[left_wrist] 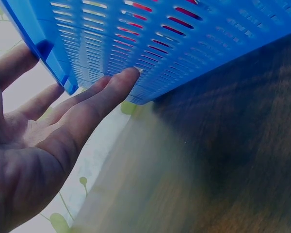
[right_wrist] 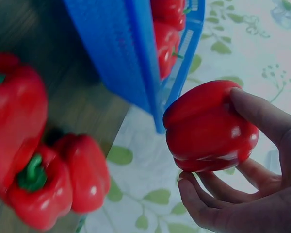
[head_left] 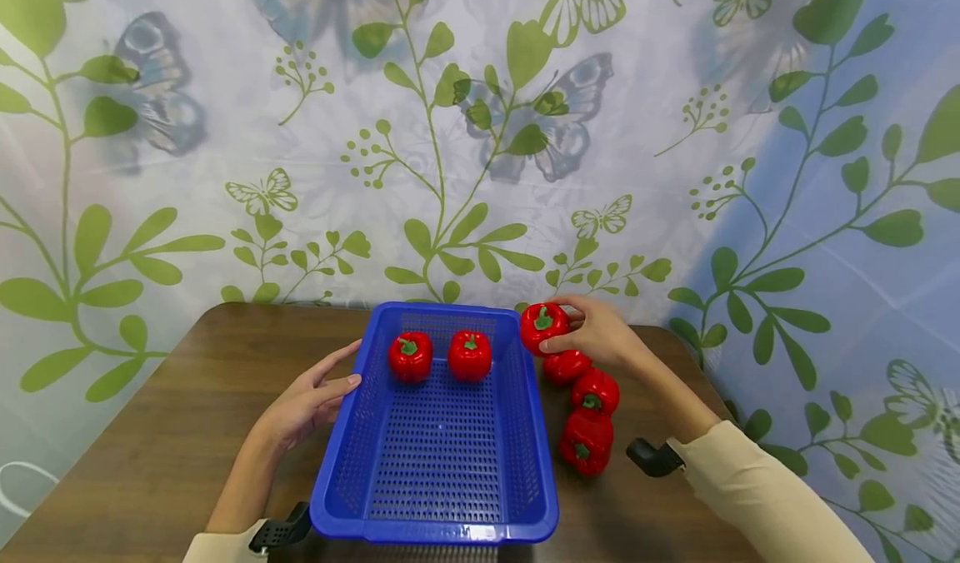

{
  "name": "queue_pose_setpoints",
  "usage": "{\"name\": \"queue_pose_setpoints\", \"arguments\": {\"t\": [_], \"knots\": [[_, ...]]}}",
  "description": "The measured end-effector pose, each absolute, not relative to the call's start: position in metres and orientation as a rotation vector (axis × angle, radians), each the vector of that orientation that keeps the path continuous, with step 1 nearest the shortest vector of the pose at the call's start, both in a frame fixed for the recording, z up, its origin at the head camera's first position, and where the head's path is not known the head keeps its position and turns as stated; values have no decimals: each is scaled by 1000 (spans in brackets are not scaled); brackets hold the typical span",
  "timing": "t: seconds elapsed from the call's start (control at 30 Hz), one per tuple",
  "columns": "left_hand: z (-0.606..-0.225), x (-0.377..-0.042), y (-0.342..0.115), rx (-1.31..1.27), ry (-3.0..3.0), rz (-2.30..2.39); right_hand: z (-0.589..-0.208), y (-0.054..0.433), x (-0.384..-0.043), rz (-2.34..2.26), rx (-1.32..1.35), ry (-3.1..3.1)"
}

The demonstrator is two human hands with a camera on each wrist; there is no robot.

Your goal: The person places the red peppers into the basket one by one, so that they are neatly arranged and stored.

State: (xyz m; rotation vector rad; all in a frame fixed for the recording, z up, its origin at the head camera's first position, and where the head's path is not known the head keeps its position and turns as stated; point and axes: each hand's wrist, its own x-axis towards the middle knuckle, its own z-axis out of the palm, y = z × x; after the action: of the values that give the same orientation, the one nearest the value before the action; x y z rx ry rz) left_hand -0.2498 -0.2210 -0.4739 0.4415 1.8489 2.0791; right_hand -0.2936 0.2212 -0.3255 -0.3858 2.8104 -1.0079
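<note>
A blue perforated plastic basket stands on the table, with two red bell peppers side by side in its far part. My right hand holds another red bell pepper between thumb and fingers, raised at the basket's right rim. The held pepper's green stem faces up in the head view. My left hand is at the basket's left side, its fairly straight fingers touching the rim and wall. In the left wrist view its fingertips lie against the slotted wall.
Right of the basket, three more red bell peppers lie in a row on the brown wooden table. A patterned cloth with leaves and butterflies hangs behind the table's far edge. A white cable curves at the far left.
</note>
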Motion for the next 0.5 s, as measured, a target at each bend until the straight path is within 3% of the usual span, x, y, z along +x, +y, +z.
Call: {"name": "queue_pose_setpoints", "arguments": {"t": [0.5], "knots": [[-476,-250,-222,453,1861,2076,-331,160,-295,-1155,-526,2709]]}}
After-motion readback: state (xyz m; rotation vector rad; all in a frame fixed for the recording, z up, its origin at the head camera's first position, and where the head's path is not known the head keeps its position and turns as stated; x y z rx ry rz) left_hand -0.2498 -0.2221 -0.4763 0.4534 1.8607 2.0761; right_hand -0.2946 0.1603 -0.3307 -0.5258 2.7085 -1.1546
